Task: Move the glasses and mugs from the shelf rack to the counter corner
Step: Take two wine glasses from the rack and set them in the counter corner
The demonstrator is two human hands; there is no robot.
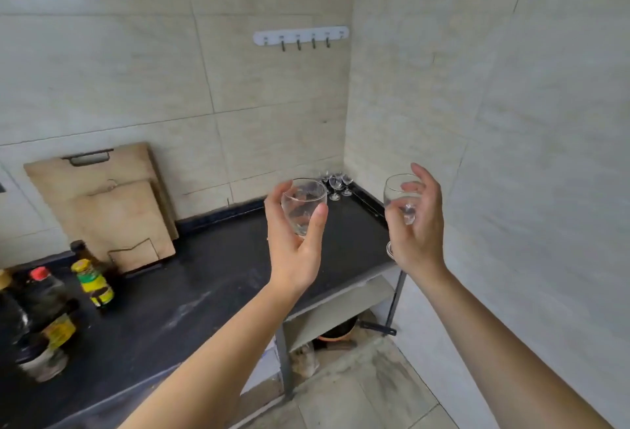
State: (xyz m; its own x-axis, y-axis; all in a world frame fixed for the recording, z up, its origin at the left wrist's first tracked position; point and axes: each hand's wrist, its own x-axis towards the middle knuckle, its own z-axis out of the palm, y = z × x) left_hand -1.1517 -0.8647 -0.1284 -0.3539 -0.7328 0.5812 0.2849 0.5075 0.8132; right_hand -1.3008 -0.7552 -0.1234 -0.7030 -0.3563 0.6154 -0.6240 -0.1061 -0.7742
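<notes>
The left hand (293, 251) is curled round the bowl of a clear stemmed glass (303, 205), with the thumb on the near right side and the fingers round the far left. It holds the glass roughly upright in the air above the far end of the dark bench (211, 278). The right hand (421, 224) grips a second glass (397, 195) low on its bowl, fingers bent round it and one finger lifted higher. That glass's foot shows just below the heel of the hand. It hangs over the right edge of the bench, close to the tiled side wall. The two glasses are apart and level with each other. In the far corner of the bench, where the two walls meet, a cluster of small stemmed glasses (335, 185) stands upright and close together. Two wooden boards (112, 203) lean against the back wall at the left. Near them, at the left end of the bench, stand several bottles (92, 282), one with a yellow label. A white hook rail (301, 35) is fixed high on the back wall.
</notes>
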